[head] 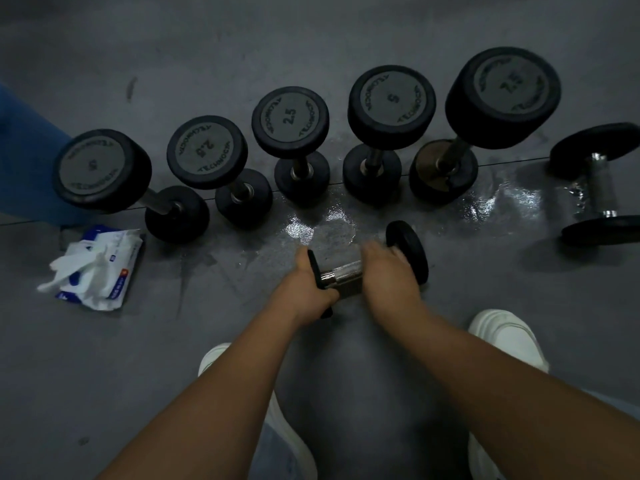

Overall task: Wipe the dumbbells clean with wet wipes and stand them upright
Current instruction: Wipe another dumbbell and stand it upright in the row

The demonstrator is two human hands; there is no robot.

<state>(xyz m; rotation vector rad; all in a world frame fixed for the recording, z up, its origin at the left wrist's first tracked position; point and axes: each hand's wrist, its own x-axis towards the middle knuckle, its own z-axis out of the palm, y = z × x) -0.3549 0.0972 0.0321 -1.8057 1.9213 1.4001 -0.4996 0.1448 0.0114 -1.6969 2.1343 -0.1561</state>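
Grips the left plate of the chrome-handled dumbbell [341, 277] with the left hand [304, 289], fingers curled round its rim. Covers the handle's right end with the right hand [388, 268], blurred, grip impossible to tell. Holds it flat on the wet floor [207, 341], long axis left to right, just before the upright row [290, 114]. Probably calls for tipping onto one plate.

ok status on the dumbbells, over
Left hand and right hand grip the chrome-handled dumbbell, held sideways. Five rubber dumbbells upright in the row; last dumbbell lies on its side, far right. Wet patch ahead.
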